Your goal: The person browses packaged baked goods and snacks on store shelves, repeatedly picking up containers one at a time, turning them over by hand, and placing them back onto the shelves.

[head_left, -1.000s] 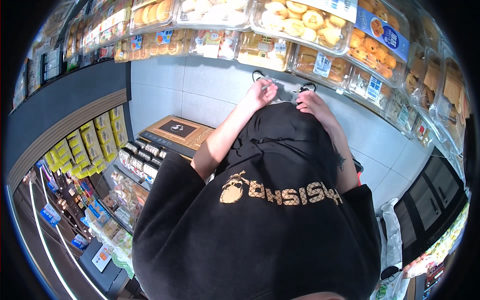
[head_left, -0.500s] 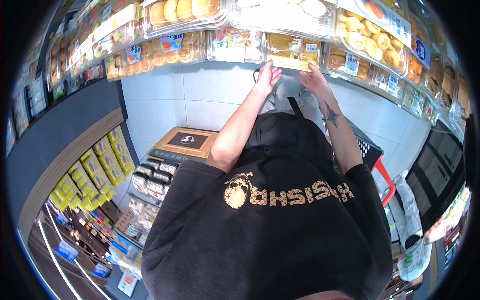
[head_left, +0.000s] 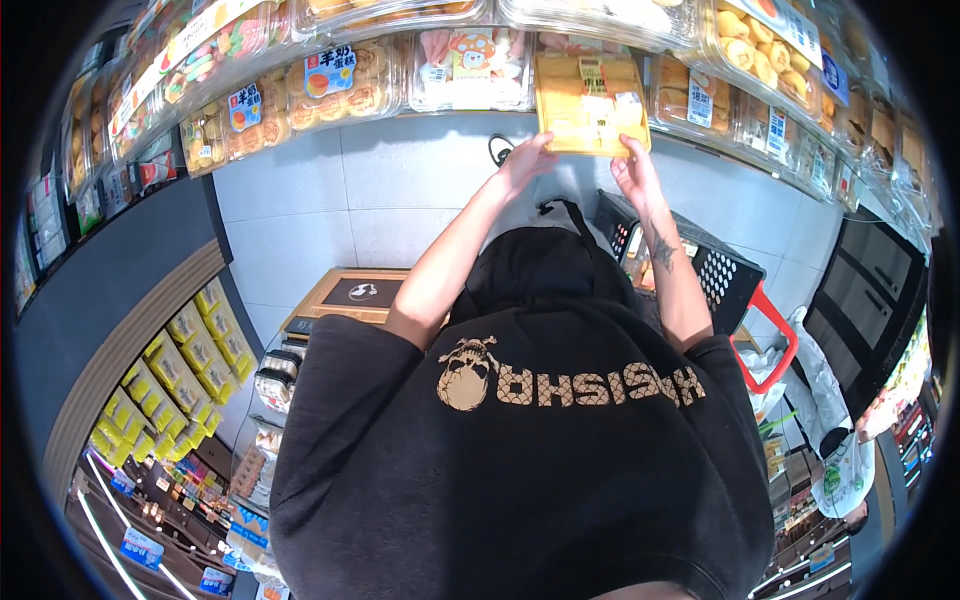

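My left hand [head_left: 525,163] grips the near left corner of a clear plastic box of yellow baked goods [head_left: 568,90]. At its near right corner, my right hand [head_left: 635,172] is closed on the edge, with the fingers partly under it. The box is tilted and sticks out past the lower shelf's front edge. Beside it on the left sits a pack of pink and white sweets with a mushroom picture [head_left: 472,58]. To its right stands a clear box with a blue and white label [head_left: 697,100]. The undersides of both hands are hidden.
Clear boxes of small round pastries [head_left: 765,45] line the upper shelf. A black shopping basket or cart with a red handle [head_left: 775,345] stands by my right arm. On the left are a wooden-framed box [head_left: 335,292] and a rack of yellow packets [head_left: 190,350]. Grey tiles [head_left: 400,180] cover the floor.
Both hands have closed on the box of yellow baked goods. It has come out from the shelf toward me and lifted a little. The view has shifted slightly.
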`<move>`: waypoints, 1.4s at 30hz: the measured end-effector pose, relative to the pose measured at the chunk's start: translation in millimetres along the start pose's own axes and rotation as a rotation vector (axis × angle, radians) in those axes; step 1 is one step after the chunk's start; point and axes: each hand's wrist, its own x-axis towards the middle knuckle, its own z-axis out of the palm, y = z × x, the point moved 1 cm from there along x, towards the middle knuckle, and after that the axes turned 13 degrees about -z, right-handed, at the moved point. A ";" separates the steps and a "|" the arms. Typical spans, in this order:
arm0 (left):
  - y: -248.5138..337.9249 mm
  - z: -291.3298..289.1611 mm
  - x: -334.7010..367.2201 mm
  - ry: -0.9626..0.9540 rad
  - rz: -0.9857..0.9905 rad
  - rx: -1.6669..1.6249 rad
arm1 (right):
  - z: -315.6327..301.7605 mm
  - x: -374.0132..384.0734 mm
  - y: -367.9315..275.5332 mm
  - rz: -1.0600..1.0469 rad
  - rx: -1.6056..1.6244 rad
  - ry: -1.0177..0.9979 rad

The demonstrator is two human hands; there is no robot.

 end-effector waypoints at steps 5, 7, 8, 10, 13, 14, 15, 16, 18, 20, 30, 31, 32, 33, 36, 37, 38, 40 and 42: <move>-23.8 -9.3 -41.7 -0.065 -0.155 0.056 | -12.9 -55.4 13.0 -0.017 -0.041 -0.055; -27.8 -1.0 -54.8 -0.137 -0.115 -0.028 | -19.0 -84.2 17.5 -0.061 -0.057 -0.059; -28.6 1.6 -59.7 -0.218 -0.119 -0.134 | -6.1 -107.7 14.9 -0.159 -0.273 -0.099; -39.7 19.9 -68.0 -0.208 -0.107 -0.171 | 16.8 -155.6 2.5 -0.285 -0.739 -0.187; -72.7 27.6 -43.8 -0.085 -0.080 -0.105 | 21.4 -199.6 1.3 -0.449 -0.630 -0.454; -72.2 37.8 -61.2 -0.171 -0.079 -0.127 | 24.8 -212.0 -10.7 -0.453 -0.621 -0.460; -69.1 51.8 -85.4 -0.257 -0.074 -0.154 | 34.5 -228.4 -33.4 -0.515 -0.693 -0.581; -69.6 54.2 -97.7 -0.491 -0.070 -0.214 | 37.6 -240.0 -46.3 -0.580 -0.766 -0.698; -68.3 72.2 -116.2 -0.802 -0.122 -0.321 | 36.3 -255.6 -63.5 -1.064 -0.774 -0.460; -63.7 97.7 -147.4 -1.072 -0.321 -0.358 | 42.8 -260.5 -85.6 -1.429 -0.889 -0.319; -94.7 141.7 -187.0 -1.535 -0.360 -0.326 | 68.5 -292.5 -88.2 -1.108 -1.020 -0.429; -96.4 141.4 -187.3 -1.546 -0.362 -0.327 | 67.6 -293.1 -86.7 -1.111 -1.020 -0.431; -96.8 140.5 -188.0 -1.551 -0.364 -0.327 | 67.0 -293.3 -85.8 -1.113 -1.017 -0.422; -97.3 139.7 -187.5 -1.552 -0.361 -0.326 | 66.5 -293.3 -85.0 -1.115 -1.013 -0.413; -95.8 134.5 -186.2 -1.551 -0.356 -0.316 | 64.5 -290.9 -86.3 -1.058 -0.959 -0.479; -94.0 131.0 -182.3 -1.535 -0.352 -0.323 | 59.5 -283.1 -86.0 -1.064 -0.957 -0.476; -93.5 126.9 -177.4 -1.537 -0.354 -0.313 | 53.7 -270.4 -84.4 -1.035 -0.923 -0.521; -94.5 110.5 -163.8 -1.356 -0.288 -0.343 | 49.4 -258.4 -81.0 -1.080 -0.934 -0.537; -73.6 101.0 -175.0 -1.067 -0.142 -0.319 | 32.2 -249.8 -82.3 -1.045 -1.125 -0.519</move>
